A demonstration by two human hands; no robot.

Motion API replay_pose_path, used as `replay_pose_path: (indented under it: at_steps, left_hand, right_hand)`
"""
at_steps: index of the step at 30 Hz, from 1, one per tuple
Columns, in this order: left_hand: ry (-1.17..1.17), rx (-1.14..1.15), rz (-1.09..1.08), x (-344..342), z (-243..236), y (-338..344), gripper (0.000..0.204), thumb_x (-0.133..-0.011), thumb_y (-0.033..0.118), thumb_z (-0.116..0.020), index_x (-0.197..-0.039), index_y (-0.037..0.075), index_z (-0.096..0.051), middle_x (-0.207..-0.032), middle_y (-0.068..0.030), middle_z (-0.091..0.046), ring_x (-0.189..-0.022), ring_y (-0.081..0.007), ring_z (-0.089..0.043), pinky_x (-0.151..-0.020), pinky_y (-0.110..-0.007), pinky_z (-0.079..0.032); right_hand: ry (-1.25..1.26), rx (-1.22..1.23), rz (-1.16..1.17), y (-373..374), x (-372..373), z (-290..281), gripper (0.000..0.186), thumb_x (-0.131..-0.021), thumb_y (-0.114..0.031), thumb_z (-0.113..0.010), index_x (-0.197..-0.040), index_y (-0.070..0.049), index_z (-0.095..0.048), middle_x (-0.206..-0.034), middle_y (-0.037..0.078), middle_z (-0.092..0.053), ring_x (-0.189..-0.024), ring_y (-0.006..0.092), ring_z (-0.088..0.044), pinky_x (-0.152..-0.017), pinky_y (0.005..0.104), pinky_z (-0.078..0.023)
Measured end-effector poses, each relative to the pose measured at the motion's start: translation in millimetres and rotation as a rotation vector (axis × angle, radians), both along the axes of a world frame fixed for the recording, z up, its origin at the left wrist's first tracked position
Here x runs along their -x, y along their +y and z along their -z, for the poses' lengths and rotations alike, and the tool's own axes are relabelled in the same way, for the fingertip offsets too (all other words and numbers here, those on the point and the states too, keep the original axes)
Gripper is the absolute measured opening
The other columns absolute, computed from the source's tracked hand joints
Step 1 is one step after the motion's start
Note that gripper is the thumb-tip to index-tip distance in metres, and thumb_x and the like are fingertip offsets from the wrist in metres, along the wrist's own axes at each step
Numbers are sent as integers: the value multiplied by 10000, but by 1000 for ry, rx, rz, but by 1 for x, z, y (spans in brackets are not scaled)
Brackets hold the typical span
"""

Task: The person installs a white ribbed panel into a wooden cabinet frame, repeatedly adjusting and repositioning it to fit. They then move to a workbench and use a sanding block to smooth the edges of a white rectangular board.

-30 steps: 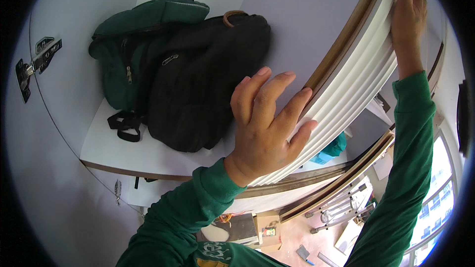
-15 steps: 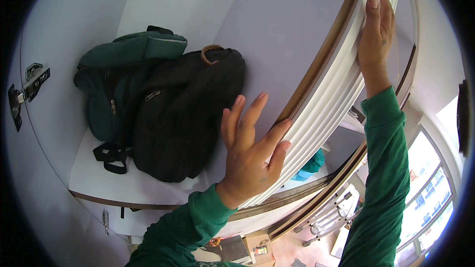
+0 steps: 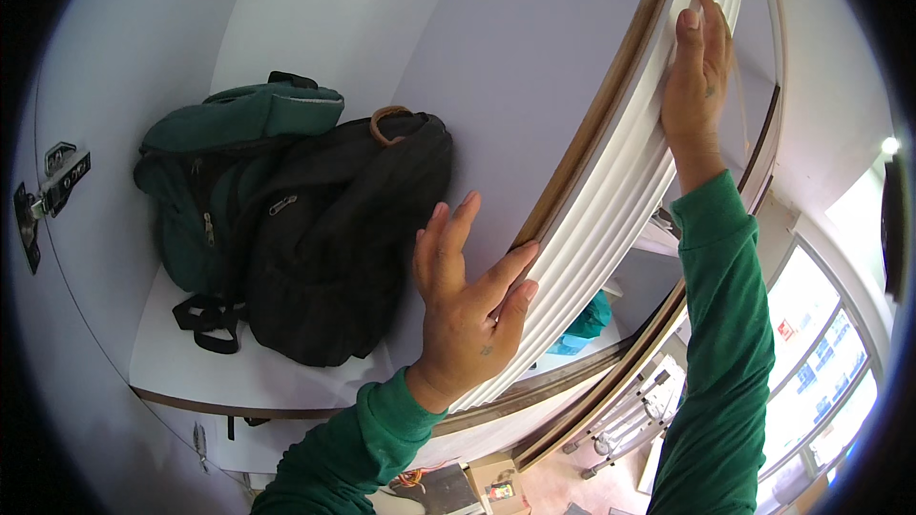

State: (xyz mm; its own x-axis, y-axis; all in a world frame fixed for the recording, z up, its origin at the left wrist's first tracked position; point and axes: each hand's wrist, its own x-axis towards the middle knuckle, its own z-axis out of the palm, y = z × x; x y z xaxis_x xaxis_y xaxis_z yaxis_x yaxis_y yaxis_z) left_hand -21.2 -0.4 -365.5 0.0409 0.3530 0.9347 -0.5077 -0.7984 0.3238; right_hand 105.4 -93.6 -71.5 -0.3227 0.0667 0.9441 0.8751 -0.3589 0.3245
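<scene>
A white fluted panel (image 3: pixel 592 267) lies along the wood-edged front of a cupboard partition (image 3: pixel 617 86). My left hand (image 3: pixel 468 319) has its fingers spread at the lower part of this edge, index finger and thumb touching the wood and panel. My right hand (image 3: pixel 695 105) lies higher on the fluted face, fingers stretched upward along it. Inside the compartment, left of both hands, a black backpack (image 3: pixel 334 257) leans beside a dark green bag (image 3: pixel 196 229) on a white shelf (image 3: pixel 172 362).
An open door with a metal hinge (image 3: pixel 48 210) is at left. At right, a second compartment holds a teal item (image 3: pixel 582 324). Below are wooden boards (image 3: pixel 611 391), a metal stand (image 3: pixel 620 420) and a cardboard box (image 3: pixel 498 482). A bright window (image 3: pixel 811 362) is at far right.
The view has shifted, so the bags and shelf appear lower and further left. Both hands stay on the panel edge; my right hand also appears lower and further left in the picture.
</scene>
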Motion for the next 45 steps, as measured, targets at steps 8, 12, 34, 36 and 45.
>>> replay_pose_path:
  at_steps: [8,12,34,36,45]
  left_hand:
    - [-6,-3,0,-4,3,-2,278,-900,167,-768,-1170,102,-776,-1609,-219,-343,-1505,-445,-237,-1219,-559,-200]
    - [-10,-18,23,-7,5,0,307,-950,192,-694,-1253,181,-745,-1614,-231,-317,-1506,-475,-223,-1181,-673,-152]
    - [-51,-53,30,11,-4,2,416,-887,222,-770,-1277,94,-700,-1562,-227,-374,-1473,-433,-300,-1197,-579,-216]
    - [-53,-177,-7,37,-23,-5,452,-855,251,-803,-1252,62,-698,-1433,-211,-474,-1382,-376,-405,-1144,-506,-315]
    - [211,-939,304,97,-75,-91,103,-807,161,-661,-777,78,-714,-806,-72,-627,-873,-257,-622,-813,-415,-427]
  right_hand:
    - [-14,7,14,-2,0,1,808,-1018,-701,-359,-1522,-79,-464,-1598,231,-369,-1512,406,-302,-1236,499,-244]
    - [-15,3,14,-2,1,0,820,-1013,-711,-352,-1524,-78,-459,-1594,231,-375,-1512,405,-305,-1238,500,-241]
    - [-19,-13,-2,-1,4,3,722,-1036,-612,-405,-1502,-67,-493,-1518,228,-482,-1447,362,-424,-1206,460,-303]
    - [-127,-44,28,-7,-11,-8,648,-1039,-534,-465,-1484,-66,-515,-1462,227,-537,-1379,356,-499,-1135,458,-382]
    - [118,52,-105,-1,4,-2,811,-1045,-640,-394,-1566,-18,-368,-1622,243,-339,-1526,389,-281,-1259,501,-221]
